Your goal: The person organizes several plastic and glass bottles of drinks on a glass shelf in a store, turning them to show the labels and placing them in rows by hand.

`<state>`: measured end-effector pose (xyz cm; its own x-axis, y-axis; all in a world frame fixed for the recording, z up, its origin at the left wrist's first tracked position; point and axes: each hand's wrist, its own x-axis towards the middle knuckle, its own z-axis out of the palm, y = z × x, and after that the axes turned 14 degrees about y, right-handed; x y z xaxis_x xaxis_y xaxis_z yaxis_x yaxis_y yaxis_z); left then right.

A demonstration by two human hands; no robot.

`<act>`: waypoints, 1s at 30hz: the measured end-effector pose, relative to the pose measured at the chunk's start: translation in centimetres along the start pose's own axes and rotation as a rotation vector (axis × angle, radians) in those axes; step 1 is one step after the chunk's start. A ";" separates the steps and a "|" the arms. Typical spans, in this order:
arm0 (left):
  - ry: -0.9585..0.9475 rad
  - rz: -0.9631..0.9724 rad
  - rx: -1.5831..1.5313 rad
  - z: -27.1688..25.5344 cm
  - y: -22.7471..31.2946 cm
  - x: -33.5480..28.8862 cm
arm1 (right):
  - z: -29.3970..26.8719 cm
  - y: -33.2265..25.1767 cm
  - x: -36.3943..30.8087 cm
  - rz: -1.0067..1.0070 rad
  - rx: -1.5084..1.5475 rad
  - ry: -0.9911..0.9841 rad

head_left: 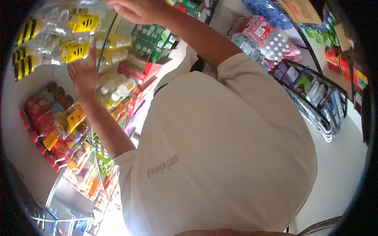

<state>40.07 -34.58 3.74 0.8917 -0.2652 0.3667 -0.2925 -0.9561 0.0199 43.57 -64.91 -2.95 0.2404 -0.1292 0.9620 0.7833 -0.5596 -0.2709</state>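
At the upper left of the view, clear bottles [76, 49] with yellow-and-black labels lie sideways to the eye in close rows. The person's left hand [84, 74] is raised just beside the nearest of them, one finger stretched up along a label and the others bent; whether they grip it cannot be told. Near the top edge, the right hand [136, 10] reaches leftward toward the same bottles, its fingers partly cut off by the frame, so their hold cannot be told either.

Between the forearms, white-capped bottles [124, 89] stand near green boxes [151, 45]. Below the left hand, red packages [41, 112] are crowded together. Across at the right, a wrapped pack of white-capped drinks [275, 48] sits above a black wire rack [289, 92] filled with packets [315, 92]. A pale shirt [220, 145] fills the middle.
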 end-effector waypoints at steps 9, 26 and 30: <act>0.092 -0.132 -0.010 -2.1 1.4 -4.9 | 0.9 -3.0 -1.2 -0.013 -0.013 0.092; -0.033 -0.404 -0.244 -2.7 2.2 -3.1 | 3.3 0.0 -2.2 -0.042 0.064 0.218; -0.045 -0.474 -0.277 -2.8 2.4 -3.1 | 3.6 0.2 -2.8 -0.043 0.090 0.163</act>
<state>35.58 -35.72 5.29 0.9601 0.1752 0.2178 0.0699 -0.9051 0.4194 45.13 -61.72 -5.80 0.1156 -0.2418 0.9634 0.8404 -0.4932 -0.2246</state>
